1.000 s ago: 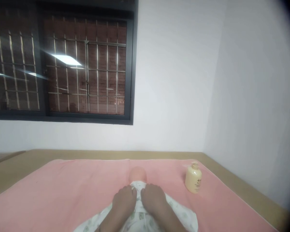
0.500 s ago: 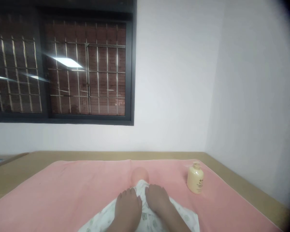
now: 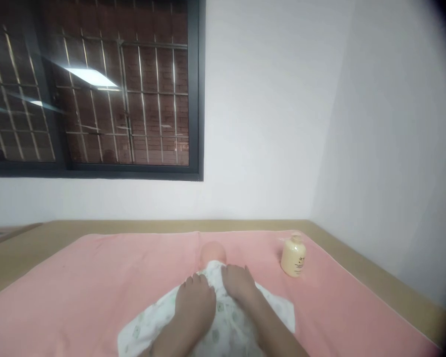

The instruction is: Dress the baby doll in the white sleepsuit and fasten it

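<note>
A baby doll lies on a pink sheet (image 3: 96,277), its rounded head (image 3: 213,254) pointing away from me; no facial features can be made out. Over its body is a white baby gown (image 3: 223,322) with a small green print, its sides spread out left and right. My left hand (image 3: 196,303), fingers curled, grips the gown on the left just below the neck. On the other side of the neck, my right hand (image 3: 240,283) is closed on the cloth as well. The fingertips of both hands are partly hidden.
A cream-coloured bottle (image 3: 293,257) with dark lettering stands on the sheet to the right. The sheet covers a tan padded table (image 3: 134,226) against a white wall (image 3: 260,109). A dark-framed window (image 3: 196,99) with bars behind it is at upper left.
The whole view has shifted so that the table, doll and bottle appear a little higher. Both hands remain at the gown's neck, with only slight movement.
</note>
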`<state>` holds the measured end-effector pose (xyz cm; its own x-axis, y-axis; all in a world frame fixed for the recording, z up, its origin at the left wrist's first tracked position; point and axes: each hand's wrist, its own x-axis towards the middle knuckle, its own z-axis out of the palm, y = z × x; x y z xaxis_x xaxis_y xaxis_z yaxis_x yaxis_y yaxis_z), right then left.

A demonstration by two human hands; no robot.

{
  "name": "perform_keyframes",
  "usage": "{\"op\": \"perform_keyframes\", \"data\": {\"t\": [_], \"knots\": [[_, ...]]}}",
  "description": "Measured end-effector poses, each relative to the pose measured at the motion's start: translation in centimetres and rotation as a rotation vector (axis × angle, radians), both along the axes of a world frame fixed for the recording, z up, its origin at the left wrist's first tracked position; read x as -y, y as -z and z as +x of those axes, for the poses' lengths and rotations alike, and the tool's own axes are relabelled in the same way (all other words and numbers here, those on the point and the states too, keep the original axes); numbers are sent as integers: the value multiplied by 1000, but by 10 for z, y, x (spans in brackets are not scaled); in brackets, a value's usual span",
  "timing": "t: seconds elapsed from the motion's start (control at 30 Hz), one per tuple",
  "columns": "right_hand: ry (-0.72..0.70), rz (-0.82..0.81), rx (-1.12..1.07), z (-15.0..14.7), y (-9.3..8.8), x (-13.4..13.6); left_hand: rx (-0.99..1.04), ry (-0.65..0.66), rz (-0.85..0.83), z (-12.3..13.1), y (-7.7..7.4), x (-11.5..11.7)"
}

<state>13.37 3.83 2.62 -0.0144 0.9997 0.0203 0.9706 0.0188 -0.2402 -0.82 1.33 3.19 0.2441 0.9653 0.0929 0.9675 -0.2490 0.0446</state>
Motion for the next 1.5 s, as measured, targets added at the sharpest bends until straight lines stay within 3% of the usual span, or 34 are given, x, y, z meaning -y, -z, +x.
{"op": "perform_keyframes", "data": {"t": [0.3,0.47,0.57,0.7,0.8,0.93,1.07,1.2,1.37,1.5], "knots": [[-102,71,142,-10,-13,30,339,2,-168,-18,12,-36],[0,20,39,0,-3,6,186,27,-2,-5,13,-18],[45,3,24,-1,-2,5,105,35,9,-1,7,-4],[-117,67,223,-12,-16,33,125,28,-15,-6,2,-9],[-174,55,246,-19,-26,48,214,35,-89,-11,4,-23],[-76,66,200,-16,-19,37,256,30,-80,-10,9,-28],[77,52,62,-5,-3,12,106,38,47,-2,12,-11],[73,18,2,-1,-1,9,52,30,77,0,10,-4],[10,77,58,-9,-10,26,233,31,-30,-10,9,-26],[65,53,23,-8,-8,20,411,-67,-217,-14,11,-43]]}}
